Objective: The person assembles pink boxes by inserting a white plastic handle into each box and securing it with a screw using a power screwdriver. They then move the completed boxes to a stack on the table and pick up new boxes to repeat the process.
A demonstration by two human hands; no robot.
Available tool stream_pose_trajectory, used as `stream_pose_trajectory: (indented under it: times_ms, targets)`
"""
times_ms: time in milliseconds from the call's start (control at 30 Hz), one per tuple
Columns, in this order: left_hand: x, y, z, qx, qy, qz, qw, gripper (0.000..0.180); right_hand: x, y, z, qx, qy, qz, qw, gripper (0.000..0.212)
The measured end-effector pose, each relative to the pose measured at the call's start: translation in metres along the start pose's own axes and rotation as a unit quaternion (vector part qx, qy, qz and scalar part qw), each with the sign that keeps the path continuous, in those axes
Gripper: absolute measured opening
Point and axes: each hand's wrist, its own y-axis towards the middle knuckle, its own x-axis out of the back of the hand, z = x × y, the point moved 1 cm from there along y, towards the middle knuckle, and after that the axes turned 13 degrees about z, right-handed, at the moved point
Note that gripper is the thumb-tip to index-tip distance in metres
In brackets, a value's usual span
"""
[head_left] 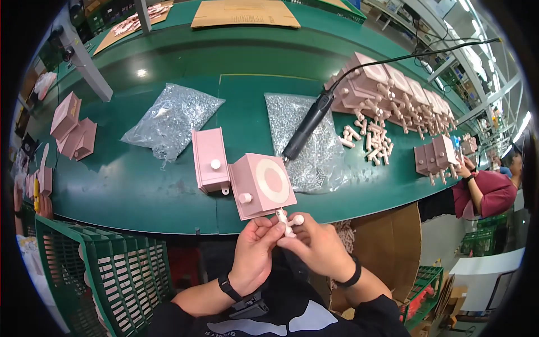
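Near the table's front edge, my left hand (pixel 257 251) pinches a small pale pink branched peg with a round knob (pixel 289 222) between thumb and fingers. My right hand (pixel 321 249) is closed on the same peg from the other side, close to its knob. Just beyond my fingers stands a pink box (pixel 250 178) with a pale ring on one face and a small round knob on another. Its lower edge is right by the peg; I cannot tell whether they touch. Against its left side leans a second pink box-shaped part (pixel 209 151) with a white knob.
A black power screwdriver (pixel 310 126) on a cable lies over a clear bag of screws (pixel 320 163); another bag (pixel 175 121) lies left. Loose pegs (pixel 375 143) and rows of pink boxes (pixel 387 84) sit right. A green crate (pixel 118 275) stands lower left; a co-worker (pixel 485 191) works far right.
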Motion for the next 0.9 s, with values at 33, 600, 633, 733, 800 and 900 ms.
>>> stream_pose_trajectory:
  times_ms: [33,600,633,733,800,900]
  targets:
    - [0.002,0.000,0.003,-0.002,0.010,0.003,1.000,0.014,-0.004,-0.001,-0.004,-0.004,0.003,-0.003,1.000,0.018]
    - [-0.013,-0.003,-0.067,-0.237,0.762,0.197,0.570,0.036,-0.030,-0.025,-0.043,0.063,-0.198,-0.110,0.972,0.016]
    - [-0.015,0.008,-0.068,-0.231,0.798,0.192,0.522,0.035,-0.032,-0.022,-0.045,0.065,-0.201,-0.108,0.971,0.015]
    - [-0.009,0.016,-0.064,-0.210,0.835,0.192,0.472,0.035,-0.033,-0.019,-0.045,0.056,-0.209,-0.089,0.972,0.013]
    - [-0.002,0.018,-0.064,-0.183,0.841,0.198,0.468,0.034,-0.033,-0.017,-0.043,0.041,-0.219,-0.056,0.973,0.012]
    - [-0.007,0.021,-0.062,-0.179,0.842,0.207,0.464,0.037,-0.025,-0.017,-0.040,0.052,-0.228,-0.065,0.970,0.015]
